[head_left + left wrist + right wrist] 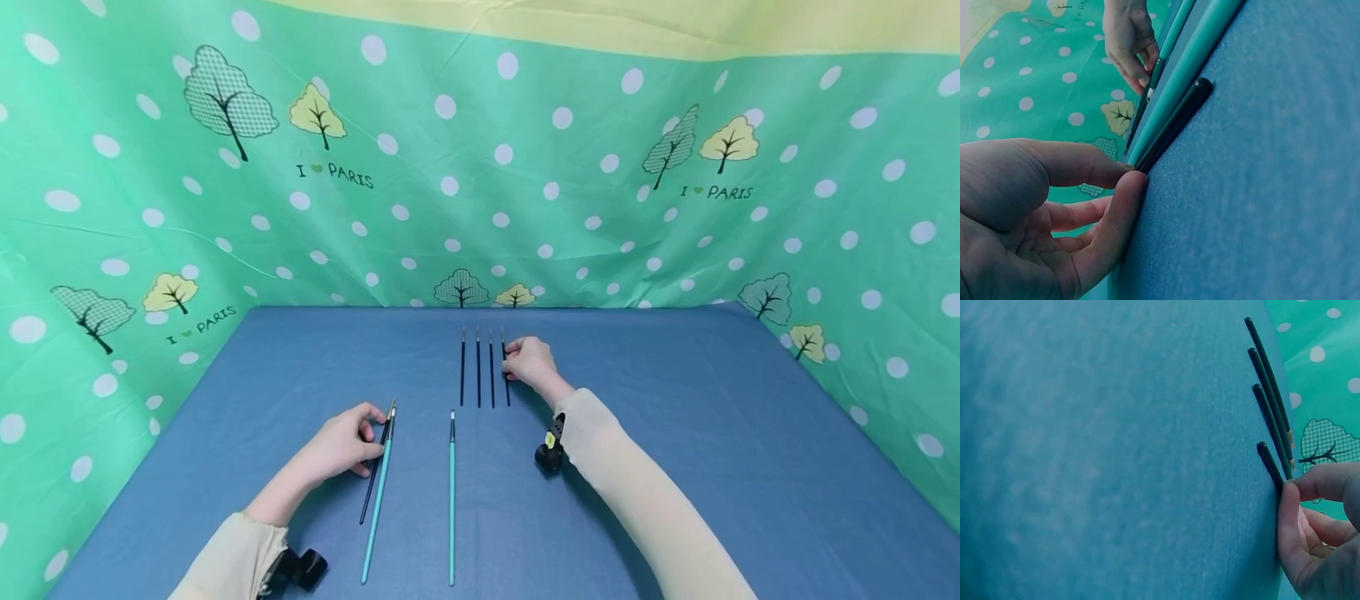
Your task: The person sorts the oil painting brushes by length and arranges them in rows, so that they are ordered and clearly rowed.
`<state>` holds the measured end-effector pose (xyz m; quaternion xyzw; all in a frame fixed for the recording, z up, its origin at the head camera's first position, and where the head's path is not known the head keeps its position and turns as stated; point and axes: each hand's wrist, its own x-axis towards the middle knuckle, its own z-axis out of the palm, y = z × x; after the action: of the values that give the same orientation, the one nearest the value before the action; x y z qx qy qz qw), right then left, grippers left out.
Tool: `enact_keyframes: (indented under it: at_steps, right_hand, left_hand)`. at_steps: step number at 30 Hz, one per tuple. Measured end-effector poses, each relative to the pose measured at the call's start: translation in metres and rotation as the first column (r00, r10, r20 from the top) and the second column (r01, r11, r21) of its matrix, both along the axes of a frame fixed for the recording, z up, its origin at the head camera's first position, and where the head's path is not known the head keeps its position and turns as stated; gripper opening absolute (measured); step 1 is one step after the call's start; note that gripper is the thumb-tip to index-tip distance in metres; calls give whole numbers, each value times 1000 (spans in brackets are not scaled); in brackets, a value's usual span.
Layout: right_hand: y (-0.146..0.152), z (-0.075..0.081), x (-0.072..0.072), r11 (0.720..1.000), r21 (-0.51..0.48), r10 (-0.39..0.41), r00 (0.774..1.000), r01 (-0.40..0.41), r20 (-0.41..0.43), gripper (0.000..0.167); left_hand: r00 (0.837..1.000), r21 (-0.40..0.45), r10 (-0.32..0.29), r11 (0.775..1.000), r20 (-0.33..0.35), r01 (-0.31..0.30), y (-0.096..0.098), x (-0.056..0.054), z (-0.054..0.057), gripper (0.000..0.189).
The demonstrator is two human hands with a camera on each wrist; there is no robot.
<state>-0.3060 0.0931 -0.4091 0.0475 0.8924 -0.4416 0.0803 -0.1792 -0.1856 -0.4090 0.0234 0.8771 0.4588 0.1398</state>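
My left hand [347, 443] pinches a black-handled paintbrush [1179, 119] between thumb and finger, left of centre. A teal paintbrush [375, 517] lies right beside it, the two bristle ends close together; whether the fingers also grip the teal one I cannot tell. Farther back, my right hand [534, 365] pinches the rightmost brush [1269, 464] of a row of several black paintbrushes, around its middle. The others in that row [478, 375] lie side by side, bristles pointing away from me. Both hands are low over the cloth.
Another teal paintbrush [452, 500] lies alone between the arms, bristles away from me. Blue cloth [675, 400] covers the table. A green dotted curtain [480, 200] rises behind and along both sides. Each wrist carries a small black camera [550, 456].
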Motion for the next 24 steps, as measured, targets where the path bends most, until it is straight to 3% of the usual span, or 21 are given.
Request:
enact_keyframes:
  at_steps: [13, 18, 24]
  right_hand:
    - [1, -4, 5, 1000, -11, -7, 998, 6, -62, 37]
    - [1, -1, 10, 1000, 29, -6, 996, 9, -86, 39]
    - [-5, 5, 22, 994, 103, 56, 988, -42, -143, 37]
  left_hand:
    - [1000, -7, 4, 1000, 5, -4, 0, 0, 0, 36]
    - [1000, -5, 5, 1000, 8, -5, -1, -1, -2, 35]
    - [1000, -4, 3, 1000, 1, -3, -2, -4, -6, 35]
